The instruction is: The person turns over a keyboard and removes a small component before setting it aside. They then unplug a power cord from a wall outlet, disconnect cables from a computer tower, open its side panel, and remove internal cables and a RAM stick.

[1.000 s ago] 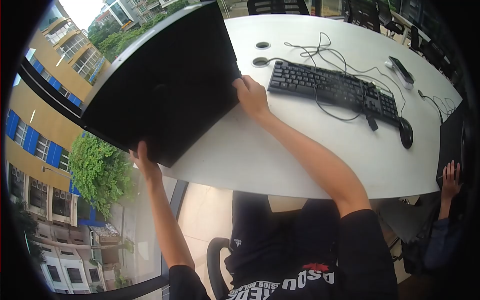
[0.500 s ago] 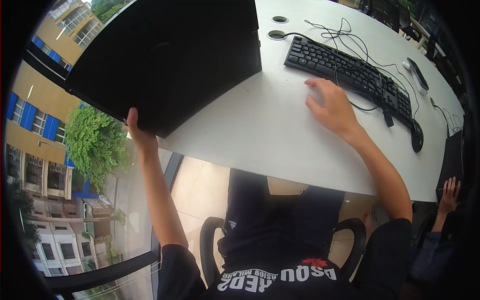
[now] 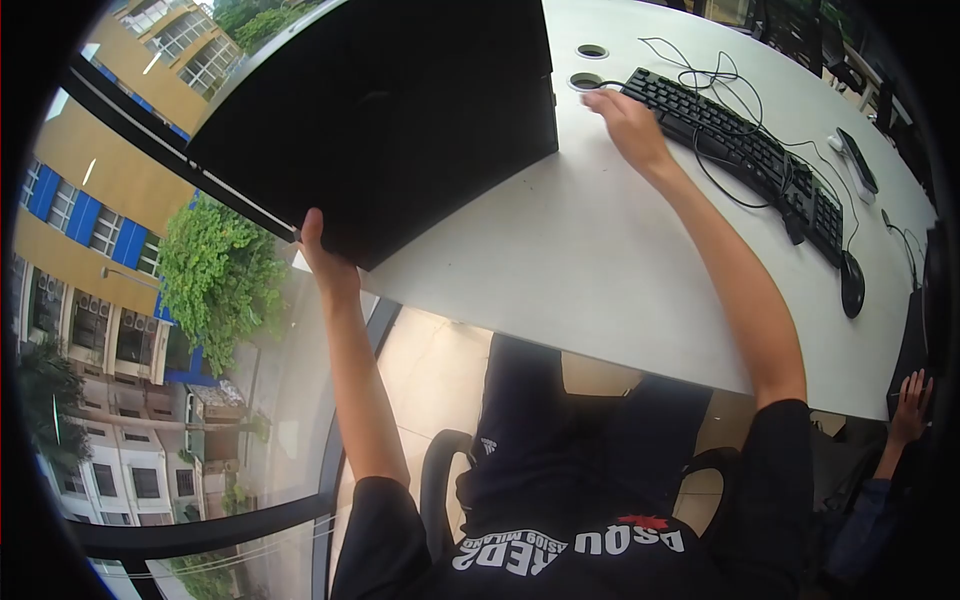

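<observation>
A large black computer case (image 3: 400, 120) stands on the left of the white desk (image 3: 500, 260), its broad flat side facing me. My left hand (image 3: 325, 255) is closed on its near lower corner, thumb on the edge and the other fingers hidden behind. My right hand (image 3: 632, 125) is over the desk between the case and the left end of a black keyboard (image 3: 740, 150). Its fingers stretch toward a round cable hole (image 3: 586, 81), and nothing shows in them. A thin black cable runs from that hole to the keyboard, just above the fingertips.
Loose cable lies tangled over the keyboard, with a black mouse (image 3: 852, 285) at its right end. A second cable hole (image 3: 592, 51) is farther back. A phone-like device (image 3: 857, 160) stands at the right. Another person's hand (image 3: 911, 408) touches a dark object there. A window borders the left.
My right hand has moved away from me and slightly left, from below the keyboard toward the cable hole. My left hand stays on the case corner. The whole view has shifted a little.
</observation>
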Demonstrator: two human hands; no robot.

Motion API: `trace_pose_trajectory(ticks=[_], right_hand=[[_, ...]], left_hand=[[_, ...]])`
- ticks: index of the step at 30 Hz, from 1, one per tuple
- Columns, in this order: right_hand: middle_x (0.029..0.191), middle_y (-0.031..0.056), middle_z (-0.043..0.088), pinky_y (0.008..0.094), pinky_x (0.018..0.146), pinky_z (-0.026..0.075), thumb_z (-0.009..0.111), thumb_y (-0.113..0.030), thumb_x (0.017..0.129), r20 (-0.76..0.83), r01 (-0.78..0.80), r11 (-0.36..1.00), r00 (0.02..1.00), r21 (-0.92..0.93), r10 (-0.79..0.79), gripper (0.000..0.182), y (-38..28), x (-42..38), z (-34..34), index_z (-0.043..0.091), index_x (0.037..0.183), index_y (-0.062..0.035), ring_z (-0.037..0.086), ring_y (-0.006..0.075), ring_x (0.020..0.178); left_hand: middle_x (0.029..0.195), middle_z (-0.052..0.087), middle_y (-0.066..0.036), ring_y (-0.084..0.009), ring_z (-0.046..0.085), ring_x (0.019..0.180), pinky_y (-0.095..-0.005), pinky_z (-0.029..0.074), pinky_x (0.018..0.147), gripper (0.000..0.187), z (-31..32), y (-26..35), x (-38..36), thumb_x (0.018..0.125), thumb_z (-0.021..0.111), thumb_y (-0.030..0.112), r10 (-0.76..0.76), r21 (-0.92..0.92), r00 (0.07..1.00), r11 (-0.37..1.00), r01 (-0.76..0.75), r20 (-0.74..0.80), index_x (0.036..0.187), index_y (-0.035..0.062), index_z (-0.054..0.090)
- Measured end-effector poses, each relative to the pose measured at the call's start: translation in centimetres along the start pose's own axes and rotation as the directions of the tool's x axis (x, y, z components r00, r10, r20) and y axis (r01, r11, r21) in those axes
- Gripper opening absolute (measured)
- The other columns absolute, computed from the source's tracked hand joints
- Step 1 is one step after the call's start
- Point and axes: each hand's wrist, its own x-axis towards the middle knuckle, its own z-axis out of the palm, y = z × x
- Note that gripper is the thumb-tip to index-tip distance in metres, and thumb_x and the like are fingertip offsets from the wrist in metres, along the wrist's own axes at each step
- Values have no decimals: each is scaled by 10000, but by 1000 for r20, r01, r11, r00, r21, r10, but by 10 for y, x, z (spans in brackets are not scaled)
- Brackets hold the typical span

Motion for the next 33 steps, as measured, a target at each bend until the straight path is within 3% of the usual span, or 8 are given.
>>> trace_pose_trajectory(ticks=[3,8,10,15,22,23,27,33], right_hand=[[1202,96,690,336,1021,415,451,-475,1013,149,-190,855,980,483,134,530,-16,34,48,662,1252,-51,588,209,1155],[1264,126,648,339,1037,416,318,-439,1050,289,-311,663,946,681,147,584,-56,24,68,571,1383,-32,584,200,1178],[1274,132,646,336,1034,423,311,-411,1055,298,-328,630,942,704,158,572,-54,25,67,573,1389,-28,594,210,1166],[1229,154,680,328,998,436,348,-394,1045,201,-294,643,956,707,216,572,-38,16,69,647,1279,34,616,240,1103],[855,248,670,391,811,458,463,-361,1002,-182,-21,788,969,616,169,489,5,8,76,698,1105,55,610,310,822],[854,210,693,386,808,466,438,-336,1021,-321,158,873,947,462,-1,480,11,11,76,690,1083,67,637,289,834],[961,110,733,327,835,530,370,-336,1053,-6,-144,539,964,830,266,504,-8,9,45,696,1091,47,694,194,918],[1056,94,703,303,871,547,343,-319,1052,24,-165,523,964,836,266,461,-32,-3,32,667,1145,-5,680,180,965]], left_hand=[[1356,620,-110,-275,612,1237,-418,504,1056,631,-2,-3,7,942,645,400,24,44,999,999,-26,31,1438,32,514],[1412,590,-95,-272,573,1290,-429,462,1101,666,-6,2,2,958,614,460,19,152,1000,988,-19,5,1461,39,500],[1401,592,-98,-275,570,1295,-438,452,1120,611,-9,6,1,981,603,379,-42,116,998,993,37,40,1468,32,479],[1413,588,-107,-296,562,1307,-451,433,1141,690,-8,12,2,938,631,461,-103,96,995,990,102,9,1465,37,491],[1384,610,-100,-303,585,1266,-466,474,1097,735,9,6,4,881,676,514,-121,-58,988,990,127,98,1434,51,535],[1376,615,-101,-304,590,1258,-465,477,1094,719,16,5,1,884,676,501,-125,-64,987,989,132,101,1429,51,539],[1349,629,-108,-308,604,1233,-456,490,1082,661,31,-5,-7,898,676,445,-119,-77,989,989,126,91,1410,46,550],[1294,649,-118,-306,622,1197,-446,499,1071,575,38,-14,2,916,682,363,-168,-134,986,977,167,1,1360,16,567]])
